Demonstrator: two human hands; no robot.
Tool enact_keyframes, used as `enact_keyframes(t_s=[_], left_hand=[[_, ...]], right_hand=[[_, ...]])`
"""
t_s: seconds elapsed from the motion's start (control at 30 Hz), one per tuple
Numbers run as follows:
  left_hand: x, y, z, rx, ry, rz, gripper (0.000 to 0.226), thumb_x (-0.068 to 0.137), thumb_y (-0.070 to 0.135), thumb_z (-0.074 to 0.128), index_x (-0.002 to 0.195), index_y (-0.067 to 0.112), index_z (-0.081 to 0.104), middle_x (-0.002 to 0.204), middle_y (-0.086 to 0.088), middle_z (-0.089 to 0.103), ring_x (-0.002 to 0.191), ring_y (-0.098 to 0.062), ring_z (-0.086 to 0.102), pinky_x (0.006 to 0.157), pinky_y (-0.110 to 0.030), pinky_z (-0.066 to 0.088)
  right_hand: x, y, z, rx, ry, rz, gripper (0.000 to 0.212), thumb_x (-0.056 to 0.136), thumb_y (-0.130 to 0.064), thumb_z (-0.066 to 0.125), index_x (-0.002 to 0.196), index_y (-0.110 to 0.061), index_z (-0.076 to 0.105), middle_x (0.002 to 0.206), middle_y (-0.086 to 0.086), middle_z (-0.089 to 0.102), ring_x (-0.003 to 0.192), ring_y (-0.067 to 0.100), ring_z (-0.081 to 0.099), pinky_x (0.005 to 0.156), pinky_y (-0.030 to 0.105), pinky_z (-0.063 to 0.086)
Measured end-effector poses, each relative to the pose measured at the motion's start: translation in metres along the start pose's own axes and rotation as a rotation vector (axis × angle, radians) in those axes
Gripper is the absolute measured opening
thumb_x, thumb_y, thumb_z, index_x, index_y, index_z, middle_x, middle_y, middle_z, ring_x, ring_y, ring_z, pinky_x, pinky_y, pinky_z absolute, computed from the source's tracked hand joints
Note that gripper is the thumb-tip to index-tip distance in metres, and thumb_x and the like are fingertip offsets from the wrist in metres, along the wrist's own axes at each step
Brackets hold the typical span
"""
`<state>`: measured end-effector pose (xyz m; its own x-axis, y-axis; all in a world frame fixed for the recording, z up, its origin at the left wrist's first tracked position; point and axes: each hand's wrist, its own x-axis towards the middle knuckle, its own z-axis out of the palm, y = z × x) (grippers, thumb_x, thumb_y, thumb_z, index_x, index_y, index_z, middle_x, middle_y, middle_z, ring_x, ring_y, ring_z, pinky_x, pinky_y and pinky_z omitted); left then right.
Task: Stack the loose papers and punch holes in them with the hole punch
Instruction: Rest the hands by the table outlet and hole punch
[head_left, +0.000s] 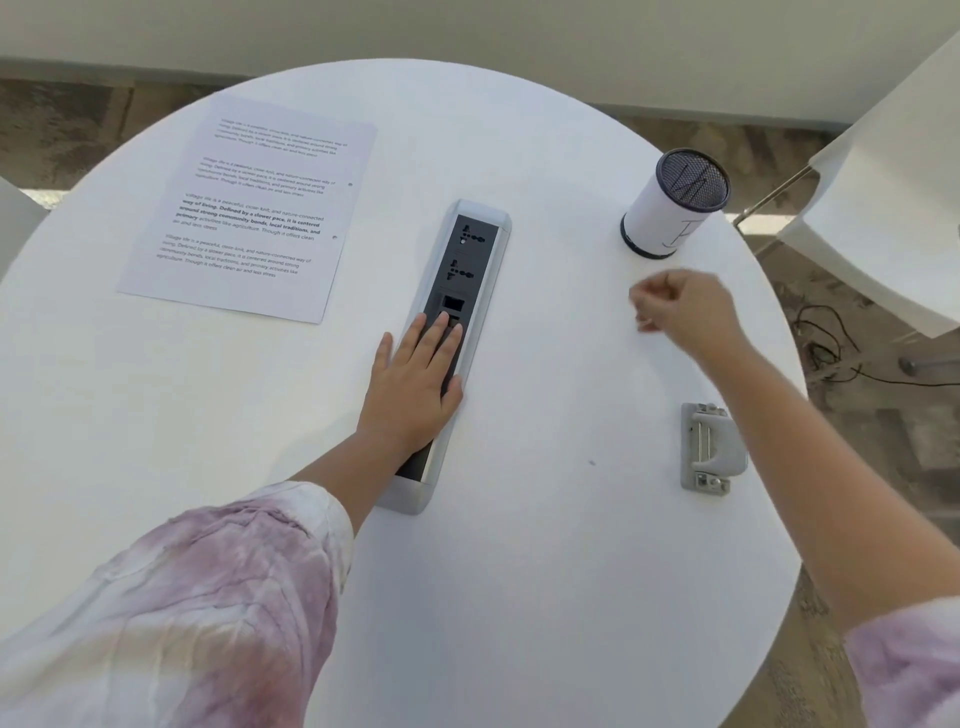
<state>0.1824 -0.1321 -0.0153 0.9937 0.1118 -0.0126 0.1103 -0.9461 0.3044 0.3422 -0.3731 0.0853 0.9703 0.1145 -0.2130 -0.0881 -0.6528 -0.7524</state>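
White paper, the stack of papers (249, 208), lies at about ten o'clock on the round table (519, 597), well apart from both my hands; its long axis runs from near seven o'clock up toward one o'clock, and two small holes show along its right edge, so I judge the punching is likely done already; how many sheets are in the stack I cannot tell. My left hand (415, 384) is nearer to it, lying flat with straight fingers on the power strip (449, 353) set into the table's middle; the strip stands between my right side and the paper. My right hand (680, 309) hovers at two o'clock with fingers curled in; whether it pinches anything I cannot tell, it is blurred. Grey, the hole punch (709, 447) sits at four o'clock beside my right forearm, near the table's edge; a mesh-topped cup (670, 208) stands near the rim at one o'clock; bare tabletop lies open between strip and punch for sliding.
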Motion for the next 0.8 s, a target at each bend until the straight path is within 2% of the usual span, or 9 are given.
enact_keyframes(t_s=[0.1,0.17,0.27,0.33,0.4,0.6,0.8], left_hand=[[-0.001,0.001,-0.001,-0.001,-0.006,-0.002,0.063,0.086,0.042,0.014,0.145,0.022,0.024,0.155,0.003,0.019,0.144,-0.018,0.009,0.114,-0.047,0.006],[-0.001,0.001,-0.001,-0.003,-0.005,-0.001,0.064,0.085,0.042,0.014,0.145,0.022,0.024,0.155,0.003,0.019,0.144,-0.019,0.009,0.115,-0.047,0.006],[-0.001,0.001,-0.001,0.002,0.000,0.001,0.063,0.085,0.041,0.015,0.145,0.022,0.024,0.154,0.002,0.020,0.144,-0.019,0.010,0.115,-0.047,0.007],[-0.001,0.001,-0.001,0.001,-0.001,0.000,0.064,0.085,0.041,0.015,0.145,0.022,0.024,0.155,0.002,0.020,0.144,-0.019,0.010,0.115,-0.047,0.007],[-0.001,0.001,-0.001,-0.001,-0.003,0.001,0.065,0.085,0.042,0.014,0.145,0.021,0.024,0.155,0.002,0.019,0.144,-0.019,0.010,0.115,-0.047,0.007],[-0.001,0.001,0.000,0.000,-0.007,-0.002,0.065,0.084,0.042,0.013,0.146,0.022,0.023,0.155,0.003,0.018,0.144,-0.018,0.008,0.115,-0.047,0.006],[-0.002,0.001,0.000,-0.011,0.014,0.005,0.063,0.086,0.041,0.017,0.144,0.020,0.028,0.154,0.001,0.023,0.143,-0.020,0.013,0.114,-0.049,0.010]], right_hand=[[-0.048,0.028,0.014,-0.074,-0.143,0.058,0.009,0.083,-0.006,0.063,0.091,-0.007,0.066,0.065,-0.002,0.061,0.052,0.010,0.059,0.062,0.026,0.054],[-0.079,0.040,0.022,-0.150,-0.238,0.084,0.008,0.082,-0.011,0.065,0.085,-0.017,0.062,0.068,-0.003,0.061,0.059,0.019,0.058,0.063,0.031,0.051],[-0.113,0.057,0.030,-0.249,-0.280,0.102,0.015,0.079,-0.020,0.069,0.080,-0.027,0.055,0.080,-0.001,0.063,0.067,0.015,0.058,0.058,0.022,0.044],[-0.127,0.068,0.033,-0.258,-0.257,0.099,0.014,0.078,-0.022,0.070,0.084,-0.023,0.057,0.082,-0.001,0.061,0.070,0.011,0.056,0.057,0.014,0.041],[-0.137,0.076,0.036,-0.232,-0.231,0.094,0.016,0.077,-0.021,0.072,0.086,-0.019,0.059,0.080,0.000,0.058,0.067,0.008,0.051,0.059,0.011,0.039],[-0.136,0.080,0.045,-0.134,-0.104,0.143,0.020,0.076,-0.024,0.074,0.082,-0.015,0.057,0.074,-0.002,0.054,0.065,0.009,0.049,0.056,0.021,0.037],[-0.096,0.077,0.045,-0.114,0.046,0.221,0.024,0.080,-0.032,0.069,0.076,-0.015,0.054,0.063,-0.003,0.052,0.055,0.011,0.050,0.052,0.022,0.038]])
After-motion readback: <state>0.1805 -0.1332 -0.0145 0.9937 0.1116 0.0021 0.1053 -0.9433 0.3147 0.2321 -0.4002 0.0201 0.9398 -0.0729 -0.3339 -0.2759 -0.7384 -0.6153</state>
